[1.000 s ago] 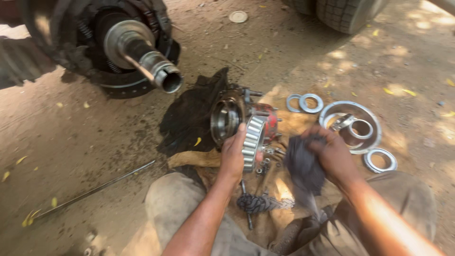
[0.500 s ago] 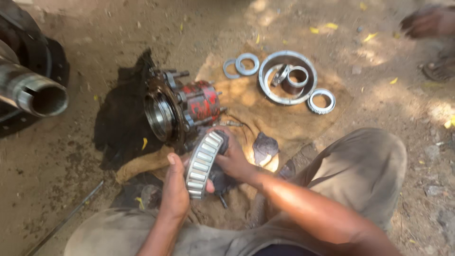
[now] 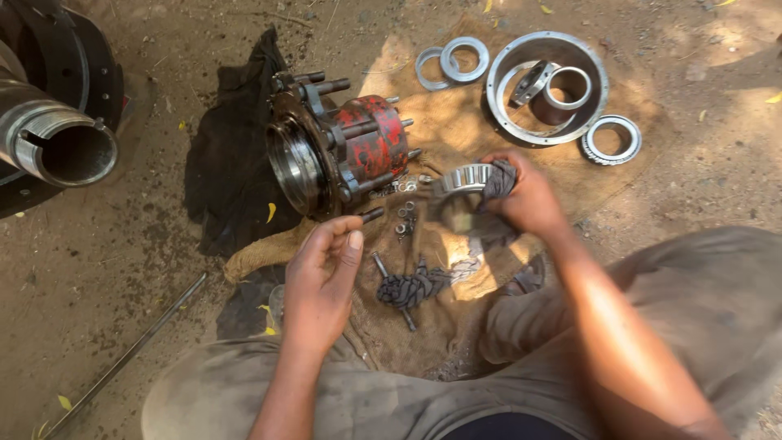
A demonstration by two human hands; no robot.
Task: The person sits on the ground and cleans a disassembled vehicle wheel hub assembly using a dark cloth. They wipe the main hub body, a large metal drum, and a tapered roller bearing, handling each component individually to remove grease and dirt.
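Here the right hand (image 3: pixel 529 200) fingers clamp rag (image 3: pixel 498 181) and bearing (image 3: pixel 463 181), left hand (image 3: pixel 322 281) fingers loosely apart; a rag-slackened grip could likely drop it into dirt

**Bearing held in a rag beside a wheel hub on the ground**

The right hand (image 3: pixel 525 195) grips a roller bearing (image 3: pixel 463 179) wrapped partly in a dark rag (image 3: pixel 498 181). Just left of the grip lies the red wheel hub (image 3: pixel 342 151) on a black cloth (image 3: pixel 228 171), with small nuts and washers (image 3: pixel 403 216) between. Beyond the grip, a large steel ring (image 3: pixel 547 88) and smaller rings (image 3: pixel 452 61) rest on sacking. The left hand (image 3: pixel 322 281) hangs open and empty, nearer the body, beside a knotted cord (image 3: pixel 411 287). Far left, an axle tube (image 3: pixel 57 147).
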